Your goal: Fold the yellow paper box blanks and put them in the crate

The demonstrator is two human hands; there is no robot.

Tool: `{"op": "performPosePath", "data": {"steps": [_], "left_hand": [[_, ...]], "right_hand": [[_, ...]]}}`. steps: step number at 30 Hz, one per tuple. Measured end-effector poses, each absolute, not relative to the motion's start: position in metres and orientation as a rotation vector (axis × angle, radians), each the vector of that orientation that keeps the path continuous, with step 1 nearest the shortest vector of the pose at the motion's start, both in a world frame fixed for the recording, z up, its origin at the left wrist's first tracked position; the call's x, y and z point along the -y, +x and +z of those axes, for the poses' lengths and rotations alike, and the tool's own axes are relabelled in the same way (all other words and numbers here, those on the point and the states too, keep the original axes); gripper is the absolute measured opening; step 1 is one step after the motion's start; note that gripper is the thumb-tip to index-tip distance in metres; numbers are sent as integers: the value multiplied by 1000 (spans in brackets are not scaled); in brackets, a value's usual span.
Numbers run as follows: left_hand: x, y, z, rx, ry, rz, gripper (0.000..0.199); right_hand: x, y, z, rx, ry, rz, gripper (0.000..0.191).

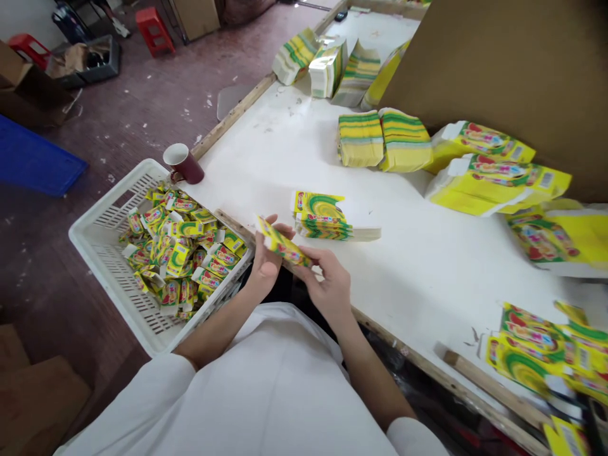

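Left hand point(266, 256) cups one end of a small yellow box point(284, 246), its palm partly open; can't tell whether those fingers actually grip. Right hand point(329, 278) pinches the other end between thumb and fingers. So I've got both hands on one piece, held over the counter's point(266, 158) near edge, between the basket point(118, 278) and a short stack of flat cartons point(323, 218). Too blurred to say whether that box is fully formed.

Progress, my call: well under way, nowhere near finished. Done side: a big heap of boxes point(178, 253) in the basket, mostly looking folded into shape, some with white flaps sticking out. Left over: the short stack right by the hands, bundles point(360, 140) farther back, bigger piles point(503, 187) along the brown cardboard point(503, 76), loose cartons point(527, 351) at the right. Can't count either side. Mug point(187, 166) beside the basket, untouched.
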State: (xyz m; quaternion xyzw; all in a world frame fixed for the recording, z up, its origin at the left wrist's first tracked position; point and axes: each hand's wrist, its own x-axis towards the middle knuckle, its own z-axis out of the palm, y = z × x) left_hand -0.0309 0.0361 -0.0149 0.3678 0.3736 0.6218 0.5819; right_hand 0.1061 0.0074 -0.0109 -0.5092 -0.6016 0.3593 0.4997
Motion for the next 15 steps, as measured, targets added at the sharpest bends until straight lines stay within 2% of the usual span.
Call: {"op": "performPosePath", "data": {"steps": [2, 4, 7, 10, 15], "left_hand": [[-33, -43, -20, -962, 946, 1406, 43], [-33, -53, -23, -1056, 945, 1387, 27], [-34, -61, -22, -1058, 920, 1336, 24], [-30, -55, -17, -990, 909, 1325, 30], [-17, -31, -9, -999, 939, 1528, 73]], "right_hand": [[-12, 115, -8, 1420, -1221, 952, 12], [-16, 122, -5, 1388, -1227, 1096, 12], [-17, 125, -3, 1373, -1166, 1308, 10], [-15, 119, -4, 1428, -1107, 1289, 16], [-3, 97, -16, 1649, -1247, 706, 32]]}}
